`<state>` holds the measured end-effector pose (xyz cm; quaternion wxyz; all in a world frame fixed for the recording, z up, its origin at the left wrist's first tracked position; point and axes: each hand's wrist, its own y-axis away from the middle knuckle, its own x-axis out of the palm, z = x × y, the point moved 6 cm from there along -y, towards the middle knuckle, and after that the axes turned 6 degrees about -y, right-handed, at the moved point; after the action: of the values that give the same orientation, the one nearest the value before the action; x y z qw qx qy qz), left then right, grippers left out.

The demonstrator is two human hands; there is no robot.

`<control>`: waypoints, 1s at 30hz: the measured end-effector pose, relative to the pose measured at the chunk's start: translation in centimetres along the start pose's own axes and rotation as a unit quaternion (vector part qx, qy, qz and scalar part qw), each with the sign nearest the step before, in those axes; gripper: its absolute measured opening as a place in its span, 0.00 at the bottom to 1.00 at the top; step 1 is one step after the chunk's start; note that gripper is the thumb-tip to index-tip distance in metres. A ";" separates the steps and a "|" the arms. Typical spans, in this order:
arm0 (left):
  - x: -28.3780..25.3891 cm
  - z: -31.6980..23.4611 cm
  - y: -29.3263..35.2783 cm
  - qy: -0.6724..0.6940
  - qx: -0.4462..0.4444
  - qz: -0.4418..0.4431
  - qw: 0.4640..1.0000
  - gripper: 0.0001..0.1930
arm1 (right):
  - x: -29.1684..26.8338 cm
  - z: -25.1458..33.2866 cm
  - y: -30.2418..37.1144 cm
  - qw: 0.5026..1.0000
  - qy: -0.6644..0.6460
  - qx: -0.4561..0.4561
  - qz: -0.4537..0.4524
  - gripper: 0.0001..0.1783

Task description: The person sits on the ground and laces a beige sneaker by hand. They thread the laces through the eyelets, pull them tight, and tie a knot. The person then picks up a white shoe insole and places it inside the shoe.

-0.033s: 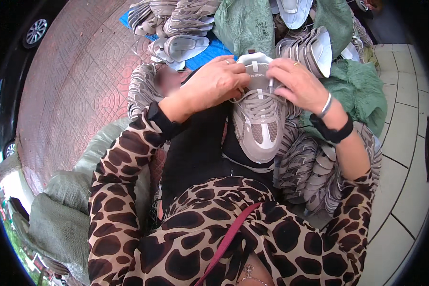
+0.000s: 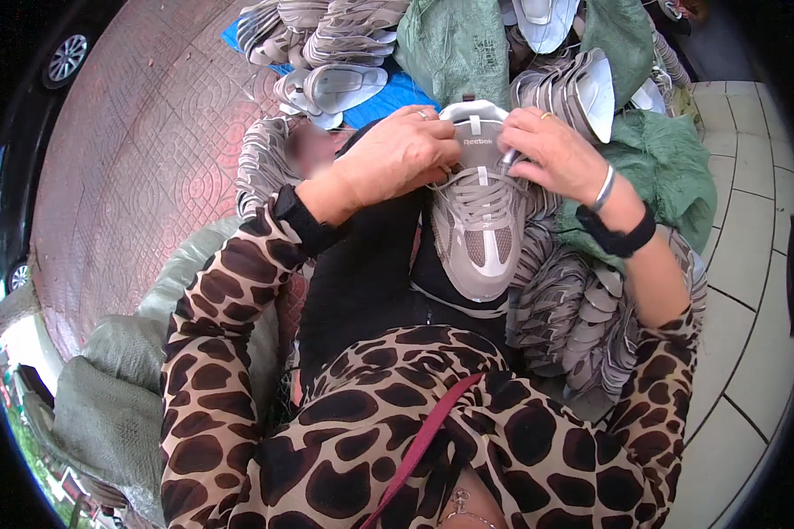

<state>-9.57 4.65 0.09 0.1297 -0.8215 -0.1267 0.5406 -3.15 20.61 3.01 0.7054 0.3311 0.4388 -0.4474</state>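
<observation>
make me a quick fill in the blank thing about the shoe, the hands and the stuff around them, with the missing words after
The shoe between the left hand and the right hand has its ____ end toward the person's body.
The silver bracelet is on the person's ____ wrist.
The strap across the spotted top is ____.
The sheet showing near the green sack is ____.

Missing words: toe; right; red; blue.
</observation>
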 end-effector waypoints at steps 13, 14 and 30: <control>2.9 5.5 -0.8 0.470 -0.338 -0.087 0.811 0.06 | -1.4 -5.7 -4.2 0.900 -0.331 0.177 -0.224 0.09; 1.8 6.9 -1.9 0.455 -0.330 -0.143 0.814 0.07 | -2.1 -7.1 -5.2 0.830 -0.463 0.206 -0.234 0.09; -1.6 12.0 -13.2 0.536 -0.321 -0.091 0.775 0.11 | -9.0 -13.0 -11.5 0.643 -0.708 0.132 -0.261 0.11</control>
<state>-22.14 17.36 1.50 -0.0462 -0.9570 -0.2765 -0.0740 -19.86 30.46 5.21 0.6037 -0.1258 -0.1899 -0.7640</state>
